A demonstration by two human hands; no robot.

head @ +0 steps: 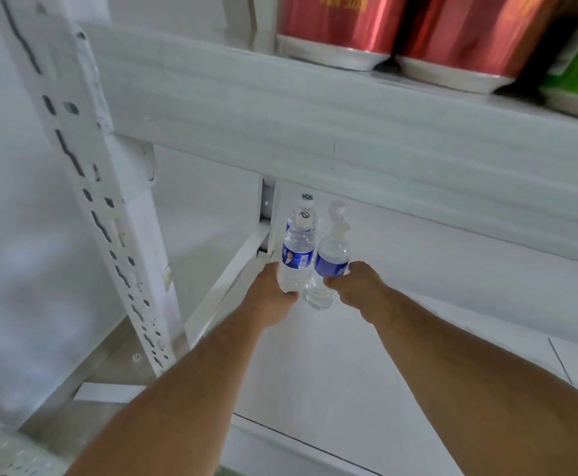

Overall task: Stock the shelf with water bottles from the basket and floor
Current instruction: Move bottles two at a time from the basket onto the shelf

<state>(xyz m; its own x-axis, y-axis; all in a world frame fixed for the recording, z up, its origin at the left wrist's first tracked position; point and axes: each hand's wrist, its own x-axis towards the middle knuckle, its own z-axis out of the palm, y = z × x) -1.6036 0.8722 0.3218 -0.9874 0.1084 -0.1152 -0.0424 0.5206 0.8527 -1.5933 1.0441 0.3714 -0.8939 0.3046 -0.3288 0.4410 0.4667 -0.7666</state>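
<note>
Both arms are stretched deep into the lower shelf (pixel 349 355), right under the thick white beam (pixel 315 139) that carries the red cans (pixel 342 29) above. The left hand (pixel 274 290) has its fingers wrapped round the lower body of one water bottle (pixel 296 259), and the right hand (pixel 353 283) is clamped the same way on a second bottle (pixel 329 269), which leans a bit toward the first. The two held bottles sit just beside each other, maybe touching, it's hard to say. Behind them, further back under the beam, at least two more bottles (pixel 305 206) already stand near the back corner post (pixel 267 214), so my guess is the new pair is going in as the next row in front. Gripping low down makes sense to me, since the caps need to clear the beam. No basket in view here, so I can't tell how many are left to go.
</note>
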